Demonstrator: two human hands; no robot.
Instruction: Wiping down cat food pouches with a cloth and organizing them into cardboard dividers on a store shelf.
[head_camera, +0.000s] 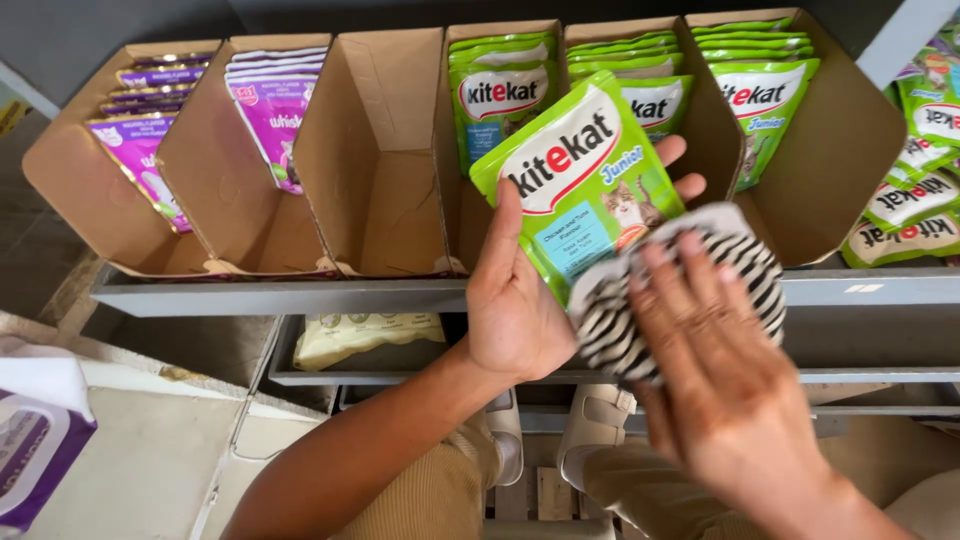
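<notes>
Green pouch (580, 180): my left hand (515, 300) fingers clamp its edge; keep it flat.
Striped cloth (680, 290): right hand (720, 390) fingers, slightly apart, press it; wipe lightly.

Shop, pet-food aisle. Grey metal shelf (280, 297) carrying open cardboard display trays (375, 150); trays stocked with rows of identical green pouches (765, 85) and purple pouches (275, 110), cat pictured on fronts. Loose green pouches piled at right (915, 200). Lower shelf (860, 375) beneath.
</notes>
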